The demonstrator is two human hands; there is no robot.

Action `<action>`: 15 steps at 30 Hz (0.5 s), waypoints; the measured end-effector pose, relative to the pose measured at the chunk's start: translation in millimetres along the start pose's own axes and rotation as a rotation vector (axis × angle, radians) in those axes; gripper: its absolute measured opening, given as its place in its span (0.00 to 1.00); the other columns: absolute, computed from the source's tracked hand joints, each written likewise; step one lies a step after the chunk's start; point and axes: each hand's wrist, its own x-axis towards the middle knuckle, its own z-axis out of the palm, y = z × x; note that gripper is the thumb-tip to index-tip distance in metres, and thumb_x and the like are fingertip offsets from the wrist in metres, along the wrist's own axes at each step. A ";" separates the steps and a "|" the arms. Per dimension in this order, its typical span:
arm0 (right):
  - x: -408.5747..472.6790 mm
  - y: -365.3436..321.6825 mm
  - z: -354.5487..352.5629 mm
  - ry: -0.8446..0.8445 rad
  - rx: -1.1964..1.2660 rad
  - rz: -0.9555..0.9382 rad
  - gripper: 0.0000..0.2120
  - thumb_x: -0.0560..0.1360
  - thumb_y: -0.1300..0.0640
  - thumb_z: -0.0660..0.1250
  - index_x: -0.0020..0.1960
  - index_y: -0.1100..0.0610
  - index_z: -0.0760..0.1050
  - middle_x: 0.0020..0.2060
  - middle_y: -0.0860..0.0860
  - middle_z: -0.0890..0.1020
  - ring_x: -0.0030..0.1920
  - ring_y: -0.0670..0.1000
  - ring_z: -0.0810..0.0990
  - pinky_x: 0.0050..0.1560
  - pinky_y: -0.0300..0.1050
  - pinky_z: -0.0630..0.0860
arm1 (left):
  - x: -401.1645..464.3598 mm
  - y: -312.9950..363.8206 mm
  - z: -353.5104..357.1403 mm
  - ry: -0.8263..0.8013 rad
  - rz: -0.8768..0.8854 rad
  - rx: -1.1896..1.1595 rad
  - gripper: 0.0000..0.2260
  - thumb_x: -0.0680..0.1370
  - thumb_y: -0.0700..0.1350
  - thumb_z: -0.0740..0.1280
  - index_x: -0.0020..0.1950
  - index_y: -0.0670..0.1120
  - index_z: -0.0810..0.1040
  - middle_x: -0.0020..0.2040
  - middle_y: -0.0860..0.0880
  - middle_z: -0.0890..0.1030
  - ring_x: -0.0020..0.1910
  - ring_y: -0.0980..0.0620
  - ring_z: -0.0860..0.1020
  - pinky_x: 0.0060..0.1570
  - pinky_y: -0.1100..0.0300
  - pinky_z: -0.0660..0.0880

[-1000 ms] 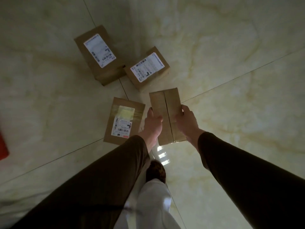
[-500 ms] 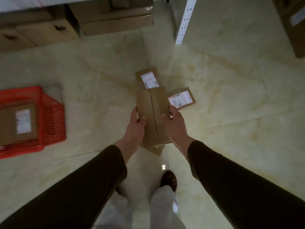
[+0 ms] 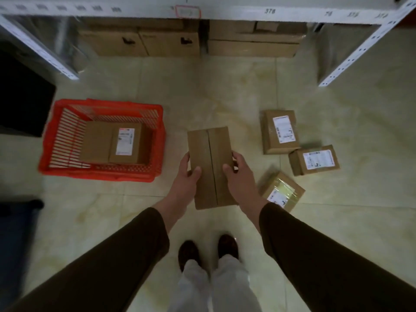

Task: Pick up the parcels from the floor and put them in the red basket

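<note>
Fingers first: the left hand (image 3: 188, 176) has its thumb pressed flat on top of the plain brown parcel (image 3: 211, 167) and its other fingers curled around the left edge, while the right hand (image 3: 239, 174) mirrors it, thumb on top, fingers wrapped over the right edge, so both hands are clamped on the same box, holding it up in front of the body, clear of the floor (image 3: 202, 91). The parcel shows its taped seam running lengthwise down the middle, no label on the face we can see. Dark sleeves run back from both wrists toward the camera, and below them two dark shoes (image 3: 208, 248) stand side by side on the pale tile. Off to the left sits the red basket (image 3: 67, 170), on the floor, well apart from the held parcel, with a labelled box (image 3: 112, 143) already lying inside it. Over on the right, three more labelled parcels rest on the tile: one upright-ish box (image 3: 280, 131) furthest out, a second (image 3: 314, 159) just beside its lower right corner, and a third (image 3: 281, 191) with shiny tape, partly tucked behind the right wrist. At the back, big cartons (image 3: 139, 40) are stowed under a white metal shelf (image 3: 225, 10).
</note>
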 end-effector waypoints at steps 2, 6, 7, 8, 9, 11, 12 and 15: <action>-0.4 -11.8 20.4 -0.021 -0.014 -0.011 0.23 0.83 0.52 0.62 0.77 0.46 0.65 0.67 0.52 0.77 0.65 0.57 0.77 0.66 0.62 0.75 | 2.4 1.5 -24.9 0.023 -0.010 -0.005 0.26 0.84 0.49 0.60 0.79 0.63 0.55 0.62 0.55 0.75 0.55 0.59 0.76 0.57 0.51 0.75; 3.5 -37.3 56.0 -0.086 -0.044 -0.007 0.22 0.84 0.51 0.61 0.77 0.47 0.64 0.67 0.51 0.77 0.62 0.56 0.79 0.64 0.62 0.78 | 10.1 2.5 -68.5 0.026 -0.002 -0.019 0.25 0.84 0.49 0.60 0.78 0.64 0.56 0.71 0.54 0.71 0.62 0.55 0.74 0.60 0.50 0.73; 4.6 -43.3 64.0 -0.093 -0.046 -0.005 0.22 0.84 0.51 0.61 0.77 0.46 0.64 0.66 0.51 0.78 0.62 0.56 0.79 0.63 0.62 0.78 | 13.3 3.1 -78.1 0.028 0.001 -0.021 0.25 0.84 0.49 0.60 0.78 0.64 0.56 0.72 0.54 0.70 0.62 0.56 0.74 0.59 0.51 0.73; 5.8 -49.9 73.0 -0.103 -0.051 -0.007 0.22 0.84 0.51 0.61 0.77 0.46 0.64 0.66 0.50 0.78 0.62 0.56 0.79 0.63 0.62 0.78 | 16.9 3.6 -88.7 0.034 0.004 -0.027 0.26 0.84 0.49 0.61 0.78 0.65 0.56 0.73 0.55 0.69 0.64 0.55 0.73 0.60 0.50 0.72; 7.2 -56.6 82.9 -0.111 -0.057 -0.012 0.22 0.84 0.51 0.61 0.77 0.47 0.64 0.66 0.50 0.78 0.62 0.56 0.79 0.64 0.61 0.78 | 19.9 4.7 -100.0 0.040 0.002 -0.032 0.26 0.84 0.50 0.61 0.78 0.65 0.56 0.74 0.55 0.68 0.66 0.54 0.72 0.63 0.47 0.71; 11.4 -69.9 103.5 -0.122 -0.076 -0.012 0.22 0.84 0.52 0.61 0.77 0.48 0.65 0.66 0.50 0.78 0.63 0.55 0.79 0.64 0.57 0.77 | 28.4 4.6 -123.4 0.049 0.003 -0.039 0.26 0.83 0.49 0.61 0.78 0.65 0.57 0.74 0.56 0.68 0.69 0.52 0.70 0.68 0.44 0.69; 12.8 -77.4 114.6 -0.128 -0.086 -0.011 0.21 0.84 0.53 0.61 0.77 0.48 0.65 0.66 0.50 0.78 0.63 0.55 0.78 0.63 0.56 0.77 | 32.7 4.9 -135.5 0.049 0.004 -0.046 0.26 0.83 0.48 0.61 0.78 0.65 0.58 0.74 0.56 0.69 0.69 0.52 0.70 0.69 0.44 0.69; 12.3 -97.7 152.0 -0.121 -0.098 0.006 0.22 0.84 0.52 0.60 0.77 0.47 0.64 0.65 0.50 0.78 0.63 0.56 0.78 0.64 0.60 0.78 | 47.2 3.8 -175.1 0.044 0.009 -0.044 0.25 0.83 0.49 0.62 0.77 0.66 0.60 0.73 0.55 0.70 0.70 0.51 0.71 0.68 0.42 0.70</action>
